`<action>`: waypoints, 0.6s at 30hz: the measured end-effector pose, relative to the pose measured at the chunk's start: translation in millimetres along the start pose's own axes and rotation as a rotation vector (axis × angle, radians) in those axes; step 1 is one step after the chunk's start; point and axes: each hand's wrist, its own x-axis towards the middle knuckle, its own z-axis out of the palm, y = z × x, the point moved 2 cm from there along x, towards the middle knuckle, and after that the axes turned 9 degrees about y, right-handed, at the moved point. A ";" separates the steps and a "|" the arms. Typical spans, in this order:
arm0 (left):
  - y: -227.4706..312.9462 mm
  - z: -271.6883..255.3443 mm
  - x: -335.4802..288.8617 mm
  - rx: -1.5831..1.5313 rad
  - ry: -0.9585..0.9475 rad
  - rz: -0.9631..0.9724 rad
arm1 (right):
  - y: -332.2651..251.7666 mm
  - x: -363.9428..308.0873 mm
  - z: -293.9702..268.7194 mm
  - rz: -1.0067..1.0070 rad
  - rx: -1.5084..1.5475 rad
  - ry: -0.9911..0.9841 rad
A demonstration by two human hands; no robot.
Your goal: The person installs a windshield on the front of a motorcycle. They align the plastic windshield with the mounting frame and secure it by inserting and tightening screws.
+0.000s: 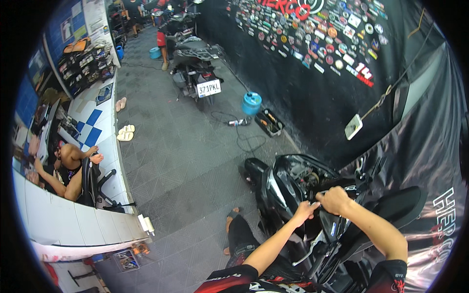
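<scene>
A black motor scooter stands right in front of me, its front end open with wiring and inner parts showing. Over its front panels my left hand has its fingers closed in a pinch. Close beside it, my right hand is also closed, knuckles up, and the two hands nearly touch. Whatever lies between the fingers is too small to make out. A silver brake lever sticks out below my left forearm.
Beyond the scooter lie a black tool tray, a blue round container and a corded power tool. Another motorcycle stands farther back. A person sits at the left, near yellowish slippers. Dark sheeting hangs at the right.
</scene>
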 end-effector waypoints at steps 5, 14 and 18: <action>18.4 12.2 -9.7 -0.157 -0.108 -0.023 | 17.6 -19.0 9.0 -0.144 0.000 0.210; 12.9 1.8 -9.8 -0.188 -0.110 -0.063 | 11.4 -15.4 6.2 -0.160 -0.063 0.171; 8.1 1.9 -11.2 -0.321 -0.191 -0.127 | 4.2 -11.5 7.6 0.032 -0.025 0.089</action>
